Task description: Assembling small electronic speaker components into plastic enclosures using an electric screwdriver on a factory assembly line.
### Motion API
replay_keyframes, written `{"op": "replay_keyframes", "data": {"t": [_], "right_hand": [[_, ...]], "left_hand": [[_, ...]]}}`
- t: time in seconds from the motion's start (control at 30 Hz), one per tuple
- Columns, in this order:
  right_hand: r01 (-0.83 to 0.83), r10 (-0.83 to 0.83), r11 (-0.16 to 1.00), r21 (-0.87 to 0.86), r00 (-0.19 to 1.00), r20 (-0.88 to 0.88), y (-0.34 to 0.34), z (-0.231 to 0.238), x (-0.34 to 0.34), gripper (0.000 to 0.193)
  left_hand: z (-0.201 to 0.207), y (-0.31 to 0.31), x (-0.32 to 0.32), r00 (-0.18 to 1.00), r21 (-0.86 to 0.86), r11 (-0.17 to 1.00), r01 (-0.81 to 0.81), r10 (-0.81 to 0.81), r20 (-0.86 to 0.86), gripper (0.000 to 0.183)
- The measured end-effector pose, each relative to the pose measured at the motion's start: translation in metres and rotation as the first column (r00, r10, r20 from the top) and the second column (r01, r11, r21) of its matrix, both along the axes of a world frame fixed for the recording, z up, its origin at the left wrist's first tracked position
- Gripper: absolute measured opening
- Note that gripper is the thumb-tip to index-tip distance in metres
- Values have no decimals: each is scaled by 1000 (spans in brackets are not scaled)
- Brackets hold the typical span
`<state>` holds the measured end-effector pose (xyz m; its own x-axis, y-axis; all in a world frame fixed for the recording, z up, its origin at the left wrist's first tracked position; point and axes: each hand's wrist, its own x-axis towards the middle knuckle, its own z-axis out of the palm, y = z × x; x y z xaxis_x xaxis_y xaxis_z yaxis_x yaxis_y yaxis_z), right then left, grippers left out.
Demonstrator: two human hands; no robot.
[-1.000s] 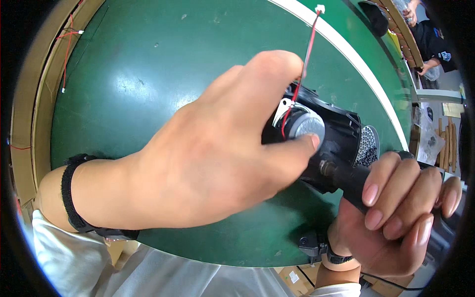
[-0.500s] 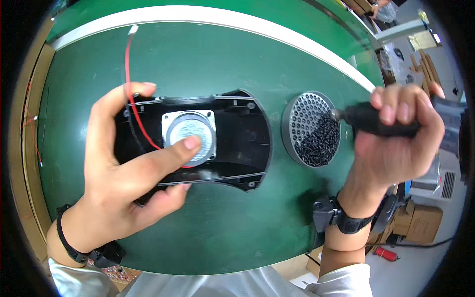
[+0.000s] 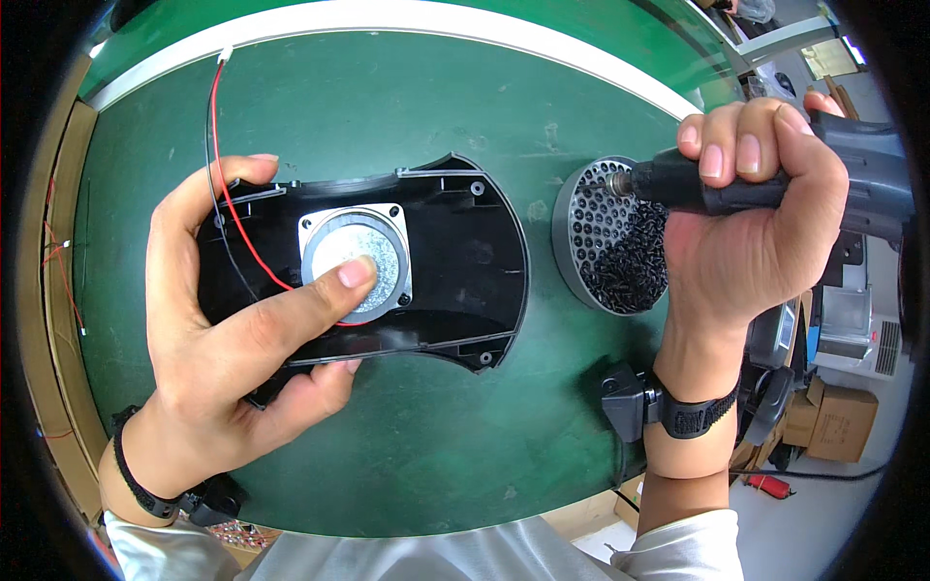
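Fingers [image 3: 184,208] on black shell [image 3: 460,266], silver speaker [image 3: 358,240]

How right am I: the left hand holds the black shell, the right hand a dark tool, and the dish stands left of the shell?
One slip: the dish stands right of the shell, as the head view shows. The left hand does hold the shell, and the right hand a dark tool.
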<state>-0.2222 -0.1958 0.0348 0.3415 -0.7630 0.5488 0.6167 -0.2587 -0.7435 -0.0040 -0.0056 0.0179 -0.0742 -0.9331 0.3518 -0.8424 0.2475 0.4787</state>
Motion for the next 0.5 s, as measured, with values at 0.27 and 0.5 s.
{"op": "replay_keyframes", "data": {"t": [0.27, 0.5], "right_hand": [[85, -84, 996, 7, 996, -37, 1, -4, 7, 26], [82, -92, 991, -109, 992, -85, -1, 60, -56, 15]], "left_hand": [[3, 4, 3, 1000, -13, 1000, -22, 22, 11, 43], [-13, -3, -3, 981, -130, 991, 27, -52, -188, 49]]}}
